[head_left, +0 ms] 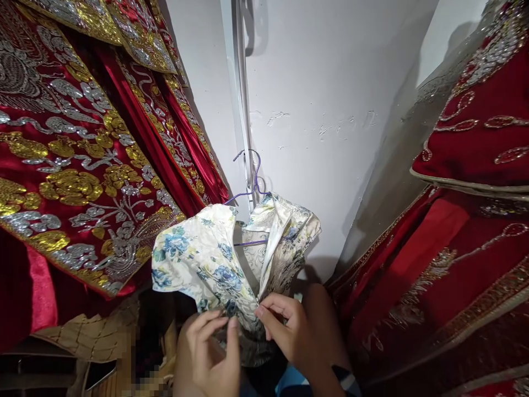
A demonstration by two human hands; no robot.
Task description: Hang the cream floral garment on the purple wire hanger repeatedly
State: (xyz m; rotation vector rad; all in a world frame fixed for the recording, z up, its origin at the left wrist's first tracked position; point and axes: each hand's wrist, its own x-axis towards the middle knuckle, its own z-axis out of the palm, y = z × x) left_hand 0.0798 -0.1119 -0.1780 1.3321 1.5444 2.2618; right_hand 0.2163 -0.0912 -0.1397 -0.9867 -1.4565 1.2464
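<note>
A white short-sleeved garment with a blue and yellow floral print (219, 270) hangs on a purple wire hanger (257, 171) in front of me. Its neckline gapes in a V, and the patterned inside of the back shows through. My right hand (285, 325) pinches the front edge with thumb and fingertips, just at the bottom of the V. Close by on the left, my left hand (215, 347) has thumb and fingers apart, near the cloth; I cannot tell whether it touches. The lower part of the garment is partly hidden behind both hands.
Red garments with gold and silver embroidery (74, 182) hang at the left. More red embroidered clothing (413, 264) fills the right side. A narrow metal strip (239, 82) runs down the pale wall (322, 71) behind the hanger. My knees flank the garment.
</note>
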